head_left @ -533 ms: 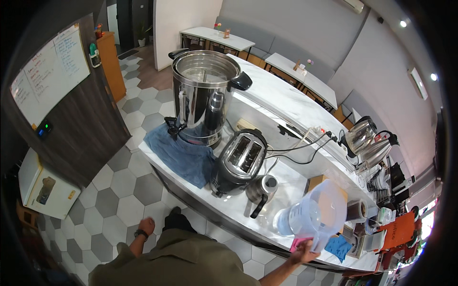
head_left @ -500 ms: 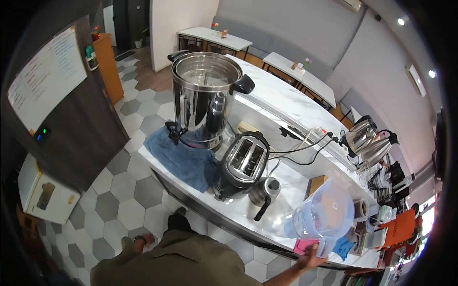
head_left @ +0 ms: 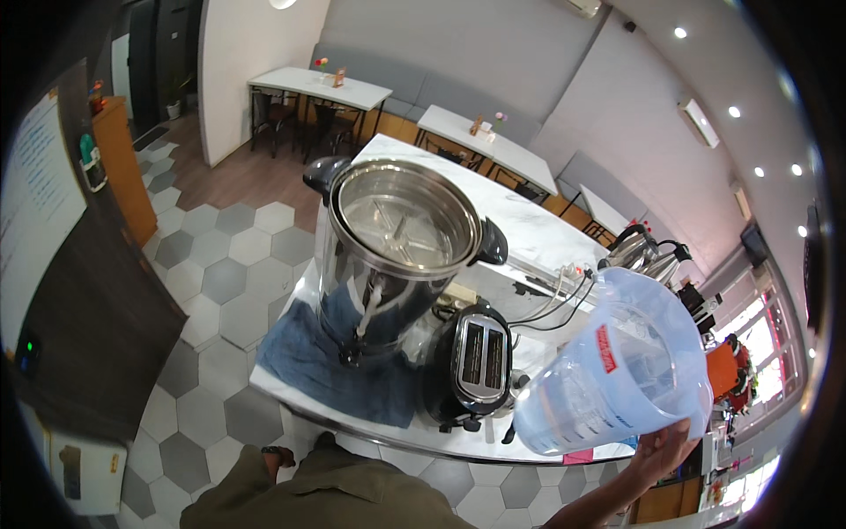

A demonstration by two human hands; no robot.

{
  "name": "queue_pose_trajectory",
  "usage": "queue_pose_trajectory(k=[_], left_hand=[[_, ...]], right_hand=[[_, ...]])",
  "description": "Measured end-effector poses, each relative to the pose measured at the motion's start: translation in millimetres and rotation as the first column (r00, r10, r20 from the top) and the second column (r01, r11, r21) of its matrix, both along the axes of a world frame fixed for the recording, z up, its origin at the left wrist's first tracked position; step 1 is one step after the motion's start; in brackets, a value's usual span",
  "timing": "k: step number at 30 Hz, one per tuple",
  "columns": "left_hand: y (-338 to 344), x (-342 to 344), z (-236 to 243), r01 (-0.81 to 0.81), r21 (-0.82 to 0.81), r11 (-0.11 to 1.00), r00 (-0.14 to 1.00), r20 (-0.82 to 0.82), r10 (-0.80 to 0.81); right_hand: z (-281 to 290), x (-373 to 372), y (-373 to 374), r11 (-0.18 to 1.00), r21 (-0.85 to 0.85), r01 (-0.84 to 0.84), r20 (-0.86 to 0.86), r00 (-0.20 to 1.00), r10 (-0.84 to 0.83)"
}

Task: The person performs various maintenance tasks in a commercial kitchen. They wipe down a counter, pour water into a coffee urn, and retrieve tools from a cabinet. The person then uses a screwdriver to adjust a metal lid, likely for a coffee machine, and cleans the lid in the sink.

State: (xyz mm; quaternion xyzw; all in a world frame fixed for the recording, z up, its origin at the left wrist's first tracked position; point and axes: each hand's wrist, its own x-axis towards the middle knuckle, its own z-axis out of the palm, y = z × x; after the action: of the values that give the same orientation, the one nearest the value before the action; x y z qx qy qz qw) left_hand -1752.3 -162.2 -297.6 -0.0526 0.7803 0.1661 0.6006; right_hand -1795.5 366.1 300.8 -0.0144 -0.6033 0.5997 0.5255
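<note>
My right hand (head_left: 665,451) grips a large translucent blue plastic measuring jug (head_left: 564,397) at its handle side. The jug leans, with its wide mouth toward the upper right and its base toward the lower left; whether liquid is in it I cannot tell. To its left stands a black and steel toaster (head_left: 480,366). Farther left, a tall steel urn (head_left: 370,291) with black handles and a front tap has its lid off; its inner base shows. My left hand (head_left: 280,455) hangs low beside my body, a band at its wrist and its fingers hidden.
A blue cloth (head_left: 330,379) lies under the urn at the marble counter's (head_left: 273,381) left end. The jug partly hides a small steel kettle (head_left: 518,388). Cables (head_left: 564,315) run along the raised ledge. Behind stand white dining tables (head_left: 322,90); a whiteboard (head_left: 40,185) hangs left.
My right hand has raised the jug off the counter's right side and brought it nearer. The view has swung right, and the urn and toaster now look closer.
</note>
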Motion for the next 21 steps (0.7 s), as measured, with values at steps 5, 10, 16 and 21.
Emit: queue_pose_trajectory(k=[5,10,16,21], left_hand=[[-19.3,-28.4,-56.1,0.113,0.103,0.988,0.990,0.070,-0.121],[-18.3,-1.7,-82.2,-0.016,0.156,0.988,1.000,0.025,0.013],[-20.5,25.0,-78.6,-0.145,0.159,0.977,0.984,0.125,0.125],[-26.1,20.0,-79.6,-0.159,0.168,0.973,0.979,0.157,0.132]], right_hand=[[29.9,-39.5,-82.3,0.976,0.020,-0.218,0.096,0.972,0.216],[65.1,-71.2,-132.1,0.899,0.194,-0.392,0.375,0.877,0.301],[100.9,-88.1,-163.5,0.920,0.194,-0.341,0.585,0.793,0.170],[126.4,-104.2,-182.5,0.871,0.304,-0.385,0.659,0.745,0.099]])
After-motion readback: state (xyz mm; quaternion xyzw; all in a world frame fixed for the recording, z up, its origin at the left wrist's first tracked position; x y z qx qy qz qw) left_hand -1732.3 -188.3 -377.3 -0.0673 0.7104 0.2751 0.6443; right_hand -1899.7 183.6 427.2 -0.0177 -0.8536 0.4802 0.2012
